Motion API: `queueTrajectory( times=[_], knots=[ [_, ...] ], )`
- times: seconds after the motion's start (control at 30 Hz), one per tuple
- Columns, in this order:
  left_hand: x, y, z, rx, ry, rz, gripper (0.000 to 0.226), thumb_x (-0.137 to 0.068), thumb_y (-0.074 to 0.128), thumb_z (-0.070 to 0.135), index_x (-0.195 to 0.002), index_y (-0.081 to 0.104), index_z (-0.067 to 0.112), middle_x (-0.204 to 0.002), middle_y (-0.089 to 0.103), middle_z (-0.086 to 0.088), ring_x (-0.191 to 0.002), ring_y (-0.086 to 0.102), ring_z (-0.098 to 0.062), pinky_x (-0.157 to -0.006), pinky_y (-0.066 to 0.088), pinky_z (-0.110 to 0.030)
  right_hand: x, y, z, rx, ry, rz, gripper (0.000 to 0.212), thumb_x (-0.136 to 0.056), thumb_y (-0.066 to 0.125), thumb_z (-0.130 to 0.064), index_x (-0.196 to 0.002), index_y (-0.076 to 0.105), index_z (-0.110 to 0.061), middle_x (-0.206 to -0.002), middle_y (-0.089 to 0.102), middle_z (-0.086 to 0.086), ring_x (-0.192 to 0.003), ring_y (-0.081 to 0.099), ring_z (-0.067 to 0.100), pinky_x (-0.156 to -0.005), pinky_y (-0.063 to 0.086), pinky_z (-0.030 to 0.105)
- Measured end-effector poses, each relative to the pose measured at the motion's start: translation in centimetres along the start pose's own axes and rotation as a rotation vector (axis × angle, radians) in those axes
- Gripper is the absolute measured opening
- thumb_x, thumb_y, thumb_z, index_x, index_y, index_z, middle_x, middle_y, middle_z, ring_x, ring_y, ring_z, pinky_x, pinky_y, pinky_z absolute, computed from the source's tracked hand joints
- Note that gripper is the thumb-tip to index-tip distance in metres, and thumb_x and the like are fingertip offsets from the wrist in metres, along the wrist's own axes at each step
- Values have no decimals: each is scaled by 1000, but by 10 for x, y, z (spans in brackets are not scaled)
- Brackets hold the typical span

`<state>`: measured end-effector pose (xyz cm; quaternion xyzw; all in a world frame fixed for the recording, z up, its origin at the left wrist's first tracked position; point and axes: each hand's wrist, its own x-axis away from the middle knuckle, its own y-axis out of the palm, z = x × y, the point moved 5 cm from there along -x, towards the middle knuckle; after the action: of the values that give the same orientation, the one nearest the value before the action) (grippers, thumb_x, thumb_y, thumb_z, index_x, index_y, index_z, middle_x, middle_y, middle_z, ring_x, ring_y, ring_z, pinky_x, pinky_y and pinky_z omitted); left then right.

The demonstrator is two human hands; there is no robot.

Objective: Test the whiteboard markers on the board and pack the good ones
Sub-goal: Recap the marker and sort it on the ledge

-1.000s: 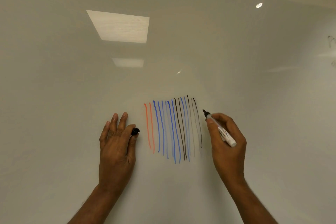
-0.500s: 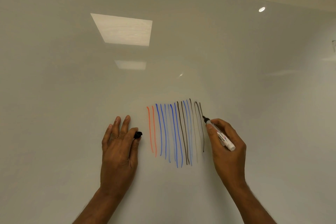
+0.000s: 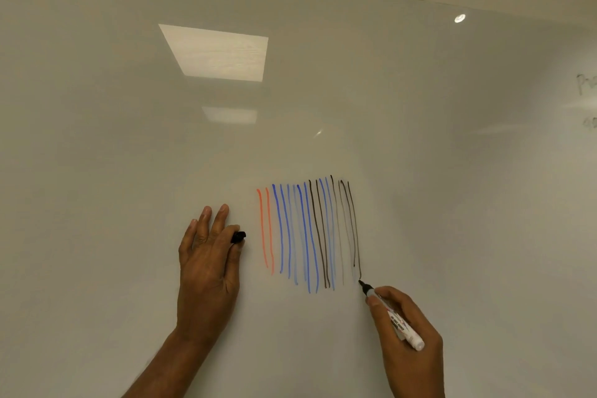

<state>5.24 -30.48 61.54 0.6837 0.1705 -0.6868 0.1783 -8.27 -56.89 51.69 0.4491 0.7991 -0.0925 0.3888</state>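
From my head view, I see the right hand [image 3: 410, 333] gripping the uncapped marker [image 3: 392, 317] in curled fingers, its black tip on the whiteboard [image 3: 129, 139] at the foot of the rightmost dark stroke among the orange, blue and dark test lines [image 3: 307, 229]. The left hand [image 3: 206, 262] rests against the board just left of the lines, outer fingers straight, pinching a black cap [image 3: 238, 237] between thumb and forefinger.

Bare left hand [image 3: 206, 268], bare right hand [image 3: 410, 342], forearms [image 3: 168, 362] uncovered to the frame's edge, short fingernails [image 3: 223, 207]
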Motion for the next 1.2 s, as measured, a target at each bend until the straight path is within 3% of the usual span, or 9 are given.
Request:
queueTrajectory(
  times=[0.1,0.17,0.33,0.47,0.53,0.67,0.83,1.0,1.2],
  knots=[
    [5,-9,0,148,-123,-9,36,-106,50,18,-139,58,7,-152,51,-1,-152,30,-14,-125,25,-41,7,-1,-27,-86,33,-18,14,-83,78,-21,-92,69,-14,-75,75,0,-67,70,7,-62,51,10],
    [11,-20,4,264,-281,-3,36,-107,51,20,-142,57,14,-151,52,3,-149,35,-12,-123,29,-35,18,3,-53,-133,36,-93,9,-84,73,-7,-90,66,-9,-69,73,5,-62,68,6,-60,49,9],
    [24,-59,27,631,-649,34,19,-106,50,18,-121,63,16,-117,75,2,-117,67,-13,-103,49,-30,66,38,-103,-327,7,-385,14,-86,73,-25,-100,73,-19,-90,77,8,-90,73,18,-75,54,21],
    [41,-75,22,1021,-967,5,19,-108,43,17,-120,55,9,-105,76,-19,-108,72,-35,-92,55,-43,95,71,-116,-370,50,-529,30,-88,58,-31,-113,69,-18,-100,77,1,-99,70,18,-74,54,21],
    [49,-85,21,1184,-1068,-8,21,-108,42,16,-123,54,9,-105,74,-24,-110,70,-41,-87,59,-41,107,86,-119,-367,66,-581,32,-91,55,-33,-116,68,-18,-104,76,-2,-103,70,17,-74,53,20],
    [63,-100,19,1323,-1153,-45,29,-107,42,16,-131,54,10,-107,72,-26,-114,68,-42,-90,61,-44,130,110,-122,-373,105,-648,33,-92,53,-35,-118,68,-22,-110,75,-5,-106,68,15,-76,53,20],
    [81,-115,18,1308,-1195,-120,31,-105,44,14,-132,58,11,-111,70,-28,-115,67,-42,-92,58,-46,150,129,-125,-435,155,-655,25,-97,56,-32,-116,70,-23,-112,73,-15,-100,67,3,-78,52,15],
    [99,-126,9,1275,-1232,-122,28,-104,47,14,-127,63,11,-106,71,-23,-104,69,-34,-105,46,-54,168,142,-122,-458,151,-623,28,-100,51,-24,-119,70,-16,-119,71,-13,-116,64,9,-96,52,24],
    [121,-136,0,1291,-1271,-89,25,-104,48,12,-124,63,9,-94,69,-7,-83,69,-19,-89,58,-40,188,154,-115,-454,203,-607,31,-94,51,-26,-117,71,-18,-115,73,-14,-112,65,6,-94,52,20]
  ],
)
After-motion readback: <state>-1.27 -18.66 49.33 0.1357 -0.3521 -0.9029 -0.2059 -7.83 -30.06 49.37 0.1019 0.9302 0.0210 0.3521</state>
